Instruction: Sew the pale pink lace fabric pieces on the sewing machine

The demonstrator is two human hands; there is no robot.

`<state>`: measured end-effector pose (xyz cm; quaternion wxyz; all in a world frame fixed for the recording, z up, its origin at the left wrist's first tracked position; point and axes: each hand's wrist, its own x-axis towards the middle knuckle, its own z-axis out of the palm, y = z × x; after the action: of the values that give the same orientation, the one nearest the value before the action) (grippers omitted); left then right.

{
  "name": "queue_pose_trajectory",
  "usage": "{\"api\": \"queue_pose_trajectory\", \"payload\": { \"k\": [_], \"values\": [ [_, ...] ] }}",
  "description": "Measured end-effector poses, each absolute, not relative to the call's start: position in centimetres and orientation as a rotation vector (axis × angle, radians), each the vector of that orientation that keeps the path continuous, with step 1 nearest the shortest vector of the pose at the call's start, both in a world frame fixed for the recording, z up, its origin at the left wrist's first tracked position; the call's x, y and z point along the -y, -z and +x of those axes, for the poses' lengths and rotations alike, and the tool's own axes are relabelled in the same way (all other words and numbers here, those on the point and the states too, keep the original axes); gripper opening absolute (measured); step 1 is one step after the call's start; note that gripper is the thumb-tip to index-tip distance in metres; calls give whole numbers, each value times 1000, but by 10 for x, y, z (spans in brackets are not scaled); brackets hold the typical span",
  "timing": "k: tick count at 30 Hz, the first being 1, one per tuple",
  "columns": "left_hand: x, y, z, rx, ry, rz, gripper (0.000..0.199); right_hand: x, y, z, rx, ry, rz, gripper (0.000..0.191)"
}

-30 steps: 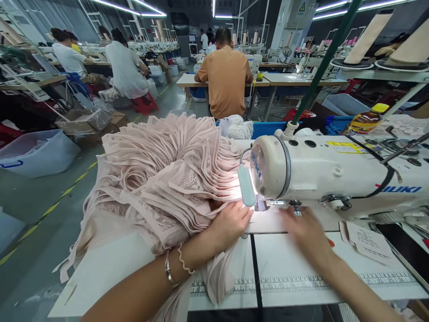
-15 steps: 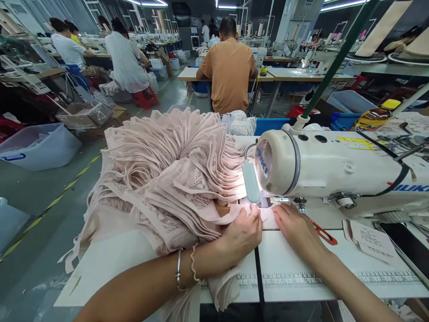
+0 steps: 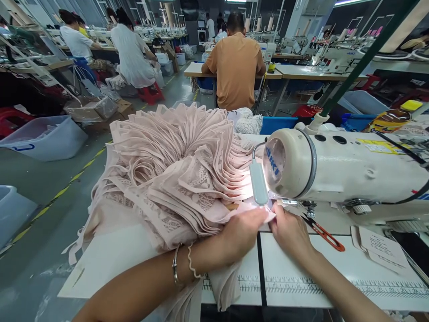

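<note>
A large bundle of pale pink lace-trimmed fabric pieces [image 3: 174,170] lies on the white table, left of a white sewing machine [image 3: 335,165]. My left hand [image 3: 246,230], with a bangle and a wavy band at its wrist, pinches the fabric's edge just in front of the needle area. Close beside it, my right hand [image 3: 288,226] has its fingers closed on the same pink fabric. A small grey lamp [image 3: 258,183] lights the spot and hides the needle. Orange-handled thread snips [image 3: 324,235] lie right of my right hand.
Fabric labels [image 3: 382,246] lie at the right, near a dark flat object [image 3: 414,246]. A printed ruler [image 3: 301,286] runs along the table's front. A person in a brown shirt [image 3: 236,67] sits ahead. Translucent bins [image 3: 47,138] stand on the floor at left.
The view has shifted, so the machine appears further right. My hands have come closer together, and the fabric edge between them is now lifted and bunched.
</note>
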<state>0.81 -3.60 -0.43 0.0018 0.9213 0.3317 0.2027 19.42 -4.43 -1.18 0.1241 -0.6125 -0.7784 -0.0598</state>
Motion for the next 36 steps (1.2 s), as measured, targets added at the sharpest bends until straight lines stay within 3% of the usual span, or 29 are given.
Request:
{"api": "queue_pose_trajectory", "payload": {
  "k": [8,15,23,29,36],
  "values": [
    [52,5,11,-942,-366,3331,44,46,6,197,2221,116,-1669,24],
    [46,5,10,-974,-457,3335,43,46,7,198,2219,53,-1625,23],
    [44,6,17,-1023,-396,3221,38,47,-6,217,2336,-390,-1534,13],
    [42,10,18,-1009,-550,3251,36,47,12,232,2362,-71,-1258,31],
    [34,5,14,-1108,-572,2915,22,44,11,211,2416,483,-1181,31]
  ]
}}
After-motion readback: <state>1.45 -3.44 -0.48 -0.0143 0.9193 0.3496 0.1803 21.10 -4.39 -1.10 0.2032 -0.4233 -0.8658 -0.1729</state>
